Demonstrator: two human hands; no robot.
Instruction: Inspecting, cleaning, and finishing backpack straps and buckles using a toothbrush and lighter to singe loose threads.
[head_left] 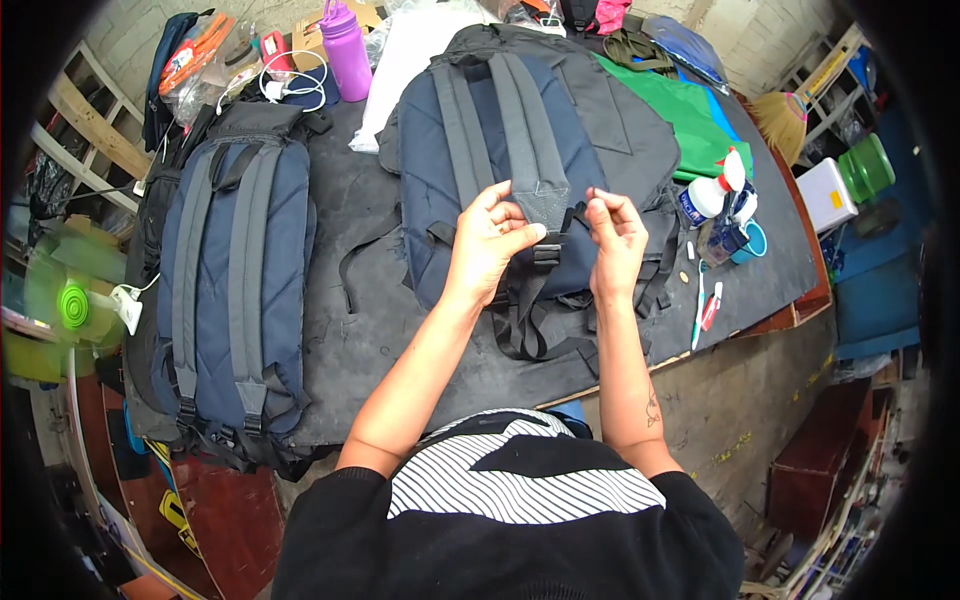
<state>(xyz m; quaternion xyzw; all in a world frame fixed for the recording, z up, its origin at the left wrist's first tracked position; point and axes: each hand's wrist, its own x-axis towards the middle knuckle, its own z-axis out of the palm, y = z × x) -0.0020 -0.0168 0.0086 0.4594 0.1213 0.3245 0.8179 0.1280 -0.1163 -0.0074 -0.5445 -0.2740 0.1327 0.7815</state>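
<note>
A navy and grey backpack (pixel 580 130) lies with its back panel up on the table before me. My left hand (pixel 488 240) pinches the stitched lower end of its grey shoulder strap (pixel 540 195), thumb on top. To the right of that end, my right hand (pixel 617 240) has thumb and finger together at a thin black webbing strap (pixel 574 214). A black buckle (pixel 546 254) hangs just below the strap end, between my hands. Loose black webbing (pixel 522 325) trails toward me. A second navy and grey backpack (pixel 235 260) lies at the left, straps up.
A purple bottle (pixel 345 50) and a white cable (pixel 300 75) are at the back. On the right stand a spray bottle (pixel 708 198) and a blue cup (pixel 750 243), near toothbrushes (pixel 699 310). A green fan (pixel 75 300) spins at the left; green fabric (pixel 690 120) lies behind.
</note>
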